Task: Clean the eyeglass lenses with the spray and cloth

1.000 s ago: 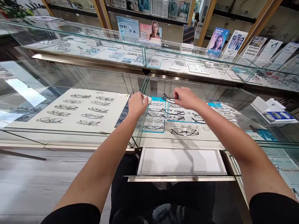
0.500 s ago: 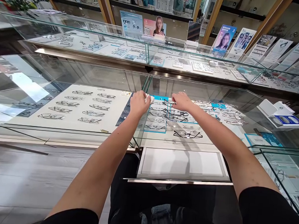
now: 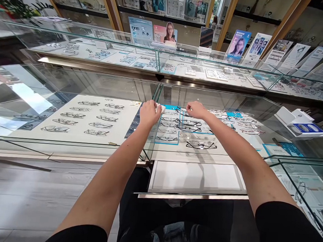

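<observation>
Spectacle frames [image 3: 106, 118] lie in neat rows on the white display surface [image 3: 119, 130] under the glass case [image 3: 70, 81]. The left hand [image 3: 149, 114] reaches in at the seam between two cases, its grip clenched around a small white cloth [image 3: 160, 108] that shows just past the knuckles. The right hand [image 3: 197, 109] is close beside it, over the far end of a blue-edged mat [image 3: 166, 140]. Its grip pinches a thin dark frame [image 3: 182, 110] between thumb and fingertips. That frame sits low among the other pairs at that end of the mat; whether it touches them I cannot tell.

Nearer the person, a black-rimmed pair [image 3: 201, 144] lies alone on the white pad. Below it a flat white drawer [image 3: 196, 177] stands pulled out, with a metal front edge. On the glass top to the right rests an open white box [image 3: 301, 125] with a blue printed panel; its lettering is too small to read. A short printed word [image 3: 109, 99] heads the left pad, too fine to make out. Along the back case stand leaflets [image 3: 291, 56] and a pink advertising card [image 3: 164, 34] showing a person holding a phone; their text cannot be read either.
</observation>
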`<state>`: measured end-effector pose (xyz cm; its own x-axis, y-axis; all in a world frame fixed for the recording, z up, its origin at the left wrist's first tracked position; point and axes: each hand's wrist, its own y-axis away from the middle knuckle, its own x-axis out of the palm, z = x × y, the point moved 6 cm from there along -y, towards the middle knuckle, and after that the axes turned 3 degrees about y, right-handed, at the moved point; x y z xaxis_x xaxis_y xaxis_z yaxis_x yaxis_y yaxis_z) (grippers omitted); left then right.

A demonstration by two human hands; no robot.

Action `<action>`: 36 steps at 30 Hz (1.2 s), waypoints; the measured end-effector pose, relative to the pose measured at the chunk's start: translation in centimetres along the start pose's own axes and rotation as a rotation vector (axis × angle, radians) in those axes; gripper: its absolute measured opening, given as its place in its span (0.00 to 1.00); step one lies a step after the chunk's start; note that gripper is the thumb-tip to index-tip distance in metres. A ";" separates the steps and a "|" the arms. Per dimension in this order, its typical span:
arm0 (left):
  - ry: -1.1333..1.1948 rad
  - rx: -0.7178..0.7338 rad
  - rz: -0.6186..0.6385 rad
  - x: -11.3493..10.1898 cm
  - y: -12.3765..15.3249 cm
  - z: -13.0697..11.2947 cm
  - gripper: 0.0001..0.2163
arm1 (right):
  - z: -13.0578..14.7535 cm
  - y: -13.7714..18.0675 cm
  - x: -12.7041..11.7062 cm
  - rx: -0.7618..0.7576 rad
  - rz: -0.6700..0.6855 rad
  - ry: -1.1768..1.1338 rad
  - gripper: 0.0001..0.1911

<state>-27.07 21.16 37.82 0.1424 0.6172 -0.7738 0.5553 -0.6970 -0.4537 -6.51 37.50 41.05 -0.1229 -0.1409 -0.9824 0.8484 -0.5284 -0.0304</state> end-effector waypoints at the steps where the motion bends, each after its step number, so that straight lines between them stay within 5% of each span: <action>1: -0.004 -0.002 0.002 0.0 0.0 0.0 0.11 | 0.0 0.1 -0.1 -0.001 0.002 0.003 0.10; 25: -0.011 0.006 -0.006 -0.1 -0.2 0.1 0.12 | 0.2 2.1 -0.7 -0.140 -0.030 0.039 0.07; 28: -0.004 0.016 -0.019 -0.2 -0.1 0.0 0.11 | 3.0 4.2 -3.5 -0.150 -0.173 -0.046 0.06; 31: -0.015 0.068 -0.059 -0.7 0.1 -0.4 0.08 | 8.5 8.8 -6.2 -0.312 -0.303 -0.211 0.05; 33: -0.044 0.102 -0.098 -1.2 0.3 -0.6 0.06 | 12.6 12.6 -6.3 -0.466 -0.235 -0.304 0.09; 36: -0.066 0.123 -0.127 -1.7 0.5 -0.8 0.05 | 17.6 18.2 -3.4 -0.680 -0.010 -0.149 0.16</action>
<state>-26.37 20.10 39.27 0.0217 0.6805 -0.7324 0.4606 -0.6570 -0.5968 0.29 13.57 47.05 -0.1602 -0.2775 -0.9473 0.9751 0.1046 -0.1955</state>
